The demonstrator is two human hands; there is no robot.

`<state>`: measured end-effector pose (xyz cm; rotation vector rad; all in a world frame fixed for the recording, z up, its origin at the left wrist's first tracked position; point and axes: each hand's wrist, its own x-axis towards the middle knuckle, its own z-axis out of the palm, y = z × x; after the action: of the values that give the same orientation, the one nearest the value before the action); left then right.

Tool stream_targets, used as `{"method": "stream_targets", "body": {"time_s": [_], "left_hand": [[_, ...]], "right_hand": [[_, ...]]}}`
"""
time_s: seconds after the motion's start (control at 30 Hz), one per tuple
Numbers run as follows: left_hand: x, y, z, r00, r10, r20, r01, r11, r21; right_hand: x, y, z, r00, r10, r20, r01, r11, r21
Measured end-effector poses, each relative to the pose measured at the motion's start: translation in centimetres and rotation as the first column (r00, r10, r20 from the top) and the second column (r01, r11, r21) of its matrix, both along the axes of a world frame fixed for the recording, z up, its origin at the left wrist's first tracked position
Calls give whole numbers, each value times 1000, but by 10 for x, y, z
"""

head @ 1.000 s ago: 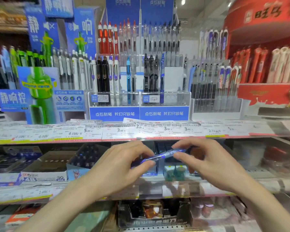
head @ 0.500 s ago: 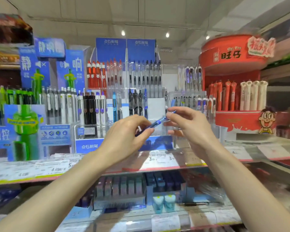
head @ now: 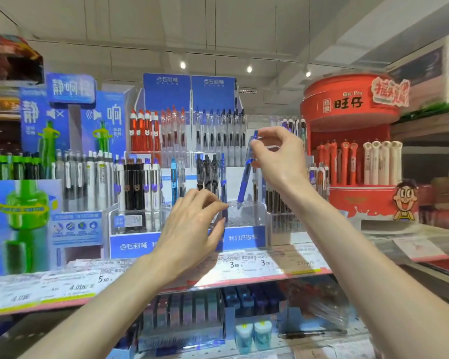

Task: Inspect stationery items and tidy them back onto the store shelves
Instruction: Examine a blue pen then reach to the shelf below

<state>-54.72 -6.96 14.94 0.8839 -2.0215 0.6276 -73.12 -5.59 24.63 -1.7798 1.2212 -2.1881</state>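
The blue pen (head: 245, 182) is pinched by the right hand (head: 278, 159), tip over the clear holder (head: 246, 216); lowering is judged next, left hand (head: 192, 224) relaxed.

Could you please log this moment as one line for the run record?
right hand: pinches blue pen, tip down over clear tray | left hand: open, holds nothing, at tray front | pen not yet seated

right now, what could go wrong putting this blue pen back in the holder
The right hand pinches the blue pen only near its top, tilted, tip just above the clear holder; it might slip or miss the slot. The left hand sits close to the standing pens and could knock them.
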Motion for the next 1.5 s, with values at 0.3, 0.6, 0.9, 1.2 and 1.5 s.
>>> {"method": "stream_targets", "body": {"time_s": [0.3,0.6,0.9,1.2,1.5], "left_hand": [[0,-6,-4,998,-33,-51,32,999,-21],[0,-6,-4,998,-35,-50,33,999,-25],[0,-8,-7,997,-45,-68,43,999,-34],[0,-6,-6,997,-43,-62,41,999,-25],[0,-5,-7,997,-47,-69,46,999,-16]], "right_hand": [[-2,0,3,975,-156,-158,158,987,1],[7,0,-5,851,-339,-400,378,926,20],[1,-1,-6,771,-333,-543,428,902,54],[0,-5,-4,746,-305,-592,385,923,10],[-2,-8,-9,772,-250,-584,334,942,39]]}}
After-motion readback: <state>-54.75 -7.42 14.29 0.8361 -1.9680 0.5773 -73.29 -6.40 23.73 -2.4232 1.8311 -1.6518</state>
